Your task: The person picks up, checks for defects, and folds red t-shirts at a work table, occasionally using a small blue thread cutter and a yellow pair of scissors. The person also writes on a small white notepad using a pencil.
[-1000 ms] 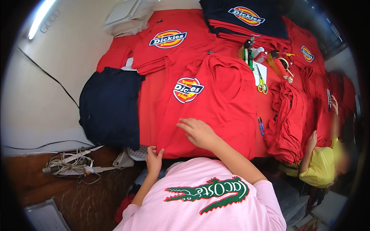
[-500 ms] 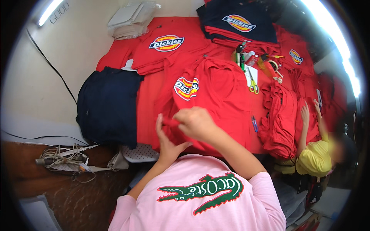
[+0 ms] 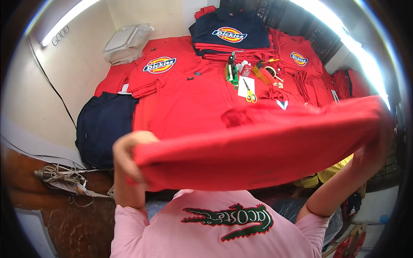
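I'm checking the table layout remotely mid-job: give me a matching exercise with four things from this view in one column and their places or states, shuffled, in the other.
Things:
1. red shirt
2. yellow-handled scissors
3. navy shirt with a logo
4. plain navy garment

Places or states:
A. on top of a red stack at the far end of the table
B. lying on a white card mid-table
C. lifted and stretched between the left hand and the right hand
D. at the table's near left edge

Pairs: 1-C, 2-B, 3-A, 4-D
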`<state>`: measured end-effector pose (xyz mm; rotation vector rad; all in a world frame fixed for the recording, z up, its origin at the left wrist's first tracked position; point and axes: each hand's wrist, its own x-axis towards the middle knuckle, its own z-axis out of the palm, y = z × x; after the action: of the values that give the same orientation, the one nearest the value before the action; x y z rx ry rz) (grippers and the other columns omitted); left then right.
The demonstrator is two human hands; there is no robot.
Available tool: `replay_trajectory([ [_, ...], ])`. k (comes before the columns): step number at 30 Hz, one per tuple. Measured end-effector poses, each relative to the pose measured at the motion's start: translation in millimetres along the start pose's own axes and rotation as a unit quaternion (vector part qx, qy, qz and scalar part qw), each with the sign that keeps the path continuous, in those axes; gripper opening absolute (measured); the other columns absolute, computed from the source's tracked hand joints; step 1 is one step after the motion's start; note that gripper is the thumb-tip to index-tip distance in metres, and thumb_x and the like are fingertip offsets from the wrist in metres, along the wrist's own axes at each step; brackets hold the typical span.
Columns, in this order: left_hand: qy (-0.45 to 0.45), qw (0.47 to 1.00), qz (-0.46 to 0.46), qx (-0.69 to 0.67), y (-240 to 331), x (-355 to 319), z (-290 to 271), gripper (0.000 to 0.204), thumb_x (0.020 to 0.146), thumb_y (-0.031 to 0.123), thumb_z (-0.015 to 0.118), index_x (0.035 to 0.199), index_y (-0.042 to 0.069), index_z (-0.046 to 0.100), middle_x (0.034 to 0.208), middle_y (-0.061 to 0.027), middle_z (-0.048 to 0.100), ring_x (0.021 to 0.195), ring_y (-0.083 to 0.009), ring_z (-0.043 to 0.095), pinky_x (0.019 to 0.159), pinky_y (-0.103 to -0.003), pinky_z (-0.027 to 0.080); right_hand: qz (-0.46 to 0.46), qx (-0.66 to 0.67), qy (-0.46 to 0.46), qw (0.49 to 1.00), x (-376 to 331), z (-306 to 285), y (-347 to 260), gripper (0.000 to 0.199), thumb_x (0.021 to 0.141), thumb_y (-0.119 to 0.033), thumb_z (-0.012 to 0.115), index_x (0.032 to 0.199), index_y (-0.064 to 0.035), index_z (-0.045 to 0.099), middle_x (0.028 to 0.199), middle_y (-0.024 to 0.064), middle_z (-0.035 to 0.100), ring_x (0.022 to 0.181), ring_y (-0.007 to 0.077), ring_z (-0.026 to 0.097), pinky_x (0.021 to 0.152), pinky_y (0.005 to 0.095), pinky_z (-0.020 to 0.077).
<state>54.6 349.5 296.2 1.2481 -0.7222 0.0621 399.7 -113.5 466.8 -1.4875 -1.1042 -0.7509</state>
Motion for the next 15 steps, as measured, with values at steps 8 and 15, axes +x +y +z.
replay_trajectory([
  [8,0.371,0.469,-0.057,0.8,40.6,107.9,-22.9,0.033,0.083,0.008,0.078,0.114,0.006,0.071,0.107,-0.0208,0.072,0.1,-0.0345,0.072,0.083,-0.039,0.056,0.328,0.292,-0.073,0.896,-14.8,116.5,144.3,0.028,0.103,0.003,0.047,0.122,0.0045,0.067,0.113,0.0087,0.072,0.099,0.016,0.072,0.094,0.0298,0.0587],
  [15,0.441,0.34,0.133,0.82,72.7,88.0,77.0,0.013,0.093,0.007,0.073,0.105,0.003,0.072,0.101,-0.0066,0.072,0.095,-0.0205,0.069,0.088,-0.032,0.055,0.218,0.475,-0.067,0.85,-15.5,85.7,159.2,0.034,0.093,0.007,0.061,0.127,0.0014,0.061,0.103,0.0082,0.069,0.102,0.0167,0.068,0.088,0.0282,0.0546],
])
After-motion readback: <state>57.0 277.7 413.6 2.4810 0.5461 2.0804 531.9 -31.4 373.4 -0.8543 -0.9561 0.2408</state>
